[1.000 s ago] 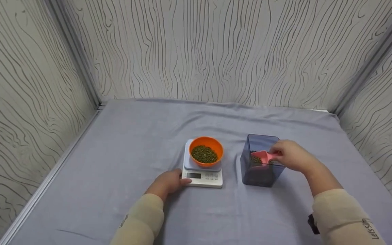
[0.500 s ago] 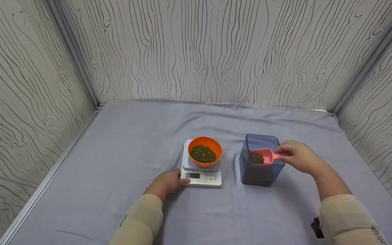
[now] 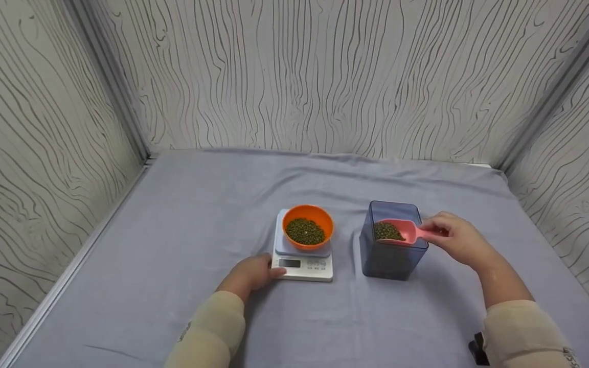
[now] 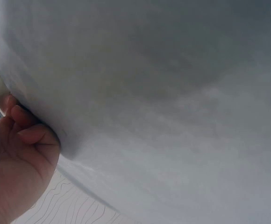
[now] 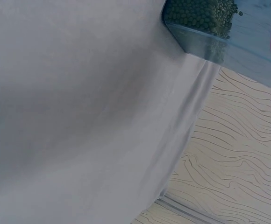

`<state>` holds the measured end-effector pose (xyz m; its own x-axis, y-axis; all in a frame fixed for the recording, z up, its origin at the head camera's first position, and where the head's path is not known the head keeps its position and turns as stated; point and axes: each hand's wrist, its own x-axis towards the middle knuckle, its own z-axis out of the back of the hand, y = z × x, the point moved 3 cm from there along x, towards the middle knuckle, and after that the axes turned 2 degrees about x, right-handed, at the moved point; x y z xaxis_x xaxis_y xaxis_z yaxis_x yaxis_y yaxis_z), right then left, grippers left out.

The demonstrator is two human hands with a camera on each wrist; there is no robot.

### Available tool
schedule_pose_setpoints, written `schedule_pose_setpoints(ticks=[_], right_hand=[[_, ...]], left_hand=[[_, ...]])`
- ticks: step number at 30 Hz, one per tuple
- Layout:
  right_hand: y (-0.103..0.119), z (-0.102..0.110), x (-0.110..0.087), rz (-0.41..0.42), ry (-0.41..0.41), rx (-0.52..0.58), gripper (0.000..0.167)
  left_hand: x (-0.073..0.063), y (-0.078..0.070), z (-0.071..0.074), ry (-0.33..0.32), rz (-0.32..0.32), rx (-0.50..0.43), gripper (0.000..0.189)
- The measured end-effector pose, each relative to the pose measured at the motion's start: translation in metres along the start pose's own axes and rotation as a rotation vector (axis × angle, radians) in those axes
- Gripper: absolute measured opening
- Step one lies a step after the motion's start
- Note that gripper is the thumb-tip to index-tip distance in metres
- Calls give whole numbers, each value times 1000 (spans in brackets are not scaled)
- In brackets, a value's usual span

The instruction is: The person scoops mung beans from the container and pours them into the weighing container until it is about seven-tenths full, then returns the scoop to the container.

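Observation:
In the head view an orange bowl of small green beans sits on a white kitchen scale. My left hand grips the scale's near left corner, thumb on top beside the display; the left wrist view shows this hand with fingers curled at the edge. To the right stands a clear bluish container, with beans in its bottom in the right wrist view. My right hand pinches the handle of a pink scoop, whose bowl, loaded with beans, is at the height of the container's rim.
A grey-lilac cloth with some wrinkles covers the table. Wood-patterned panels close off the back and both sides. A black object shows at the right sleeve.
My right hand has raised the scoop from inside the container up to its rim and levelled it, with beans in it. The left hand keeps its hold on the scale.

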<state>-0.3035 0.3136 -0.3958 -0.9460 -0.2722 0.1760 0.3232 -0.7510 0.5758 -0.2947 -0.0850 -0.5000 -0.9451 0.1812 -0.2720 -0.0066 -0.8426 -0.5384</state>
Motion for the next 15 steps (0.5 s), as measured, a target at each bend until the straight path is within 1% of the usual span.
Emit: schedule_pose_setpoints(ticks=[4,12,15], right_hand=[[-2,0,-3,4,-33,28,18],[-14,-2,-8,-33,-94,104,20],[-19,-4,-10,-58,-110,134,23]], left_hand=[[0,0,-1,-3,7,3,38],[1,1,-1,-6,10,10,39],[1,1,-1,-10,5,13,39]])
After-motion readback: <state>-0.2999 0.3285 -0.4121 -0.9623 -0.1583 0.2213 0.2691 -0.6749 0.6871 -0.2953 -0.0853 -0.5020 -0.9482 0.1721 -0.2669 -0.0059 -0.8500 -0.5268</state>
